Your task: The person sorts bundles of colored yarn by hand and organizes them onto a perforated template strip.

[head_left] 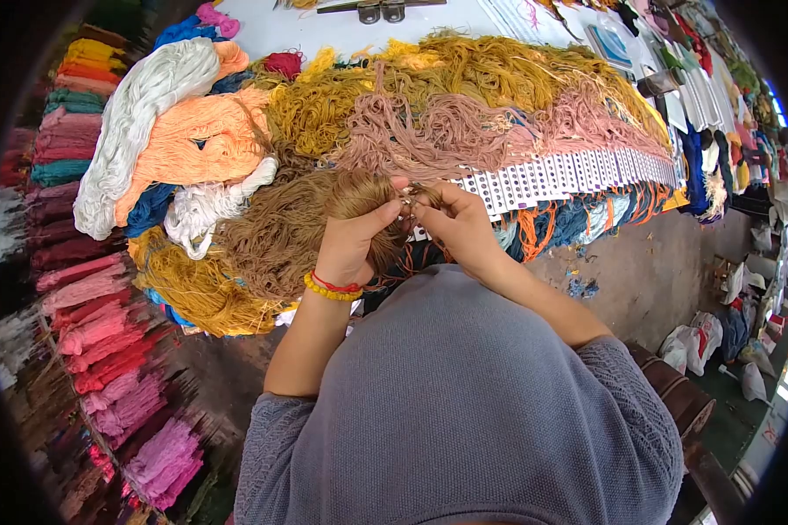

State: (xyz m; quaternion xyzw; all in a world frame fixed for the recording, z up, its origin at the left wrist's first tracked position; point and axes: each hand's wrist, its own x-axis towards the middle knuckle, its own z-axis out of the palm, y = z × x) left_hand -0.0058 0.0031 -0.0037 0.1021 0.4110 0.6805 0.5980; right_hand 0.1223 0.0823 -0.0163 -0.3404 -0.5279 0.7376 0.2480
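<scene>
A bundle of brown thread [359, 194] lies in my left hand [356, 234], its fingers wrapped round it and the thumb pressing on top. Close beside it, my right hand [462, 229] pinches some brown strands [426, 196] between thumb and fingers. The fingertips of both hands nearly meet, and the exact point of grip is partly hidden. Directly left of the hands spreads a heap of loose brown yarn [276, 229]. Just beyond them lies tangled dusty-pink yarn [429, 131].
White cards with dark dots [578, 175] run in a row to the right. Mustard yarn [481, 66] covers the table's middle; peach [203, 136] and white skeins [144, 105] pile at left. Colourful skeins [105, 332] line the far left. Plastic bags [696, 339] sit on the right floor.
</scene>
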